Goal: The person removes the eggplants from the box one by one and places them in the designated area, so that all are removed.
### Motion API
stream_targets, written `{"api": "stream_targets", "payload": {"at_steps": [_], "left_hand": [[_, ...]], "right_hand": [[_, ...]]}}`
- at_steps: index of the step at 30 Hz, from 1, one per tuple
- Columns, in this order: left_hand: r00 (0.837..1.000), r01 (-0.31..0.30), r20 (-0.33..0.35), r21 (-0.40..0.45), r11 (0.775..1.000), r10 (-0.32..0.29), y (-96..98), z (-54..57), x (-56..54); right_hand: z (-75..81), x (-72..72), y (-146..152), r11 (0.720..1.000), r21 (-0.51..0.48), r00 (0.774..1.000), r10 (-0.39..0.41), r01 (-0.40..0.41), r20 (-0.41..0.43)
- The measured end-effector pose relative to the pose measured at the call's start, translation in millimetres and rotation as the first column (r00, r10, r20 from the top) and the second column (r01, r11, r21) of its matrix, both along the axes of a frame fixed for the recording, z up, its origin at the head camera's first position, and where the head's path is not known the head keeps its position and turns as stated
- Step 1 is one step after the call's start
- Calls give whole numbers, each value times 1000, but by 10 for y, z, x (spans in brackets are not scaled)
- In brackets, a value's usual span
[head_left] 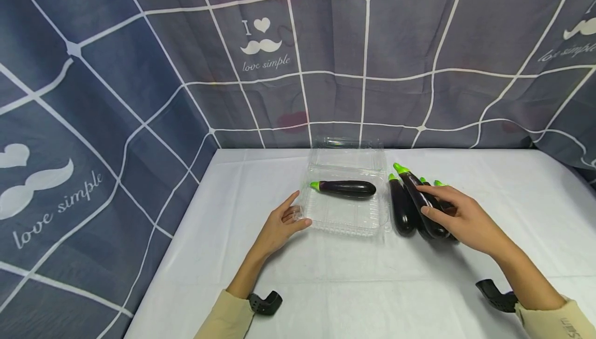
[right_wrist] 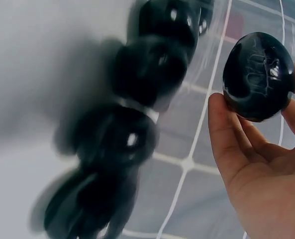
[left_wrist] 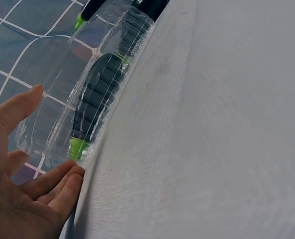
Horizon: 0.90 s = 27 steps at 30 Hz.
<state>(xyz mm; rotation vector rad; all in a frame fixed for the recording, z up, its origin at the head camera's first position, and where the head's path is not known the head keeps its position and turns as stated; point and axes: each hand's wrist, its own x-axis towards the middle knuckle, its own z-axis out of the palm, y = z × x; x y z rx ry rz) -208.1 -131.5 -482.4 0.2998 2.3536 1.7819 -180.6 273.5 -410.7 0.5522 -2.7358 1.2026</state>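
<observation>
My right hand [head_left: 458, 217] grips a dark, glossy eggplant [right_wrist: 258, 74] with a green stem, holding it just above the other eggplants. My left hand [head_left: 278, 227] is at the left edge of a clear plastic clamshell box [head_left: 342, 220], its thumb and fingers spread by the near left corner. In the left wrist view its fingertips are at the box's end wall. One eggplant [head_left: 349, 189] lies crosswise inside the box, stem to the left. Beside the box's right wall lies another eggplant [head_left: 401, 212]; several more are partly hidden under the right hand.
The box's lid [head_left: 346, 159] is folded back toward the rear edge of the white-covered table [head_left: 344, 287]. Grey-blue curtains [head_left: 335, 39] with white lines hang behind and at the left side. A black wrist mount [head_left: 266, 304] is on each forearm.
</observation>
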Motion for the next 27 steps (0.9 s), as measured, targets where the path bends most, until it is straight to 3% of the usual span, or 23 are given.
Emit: {"api": "stream_targets", "payload": {"at_steps": [11,15,19,21,27], "left_hand": [[1000,0,-11,-1,1000,0,9,22,14],[1000,15,10,1,1000,-15,29,138,52],[1000,8,6,-1,1000,-8,24,115,51],[1000,-3,1,1,1000,3,13,17,15],[1000,0,-6,-5,1000,0,9,20,14]], "right_hand": [[-36,118,544,991,42,992,-126,126,15],[-63,141,719,983,70,985,-171,169,26],[-90,151,830,975,102,979,-202,198,36],[-107,145,869,972,113,976,-211,206,42],[-167,121,915,957,181,971,-236,227,31]]}}
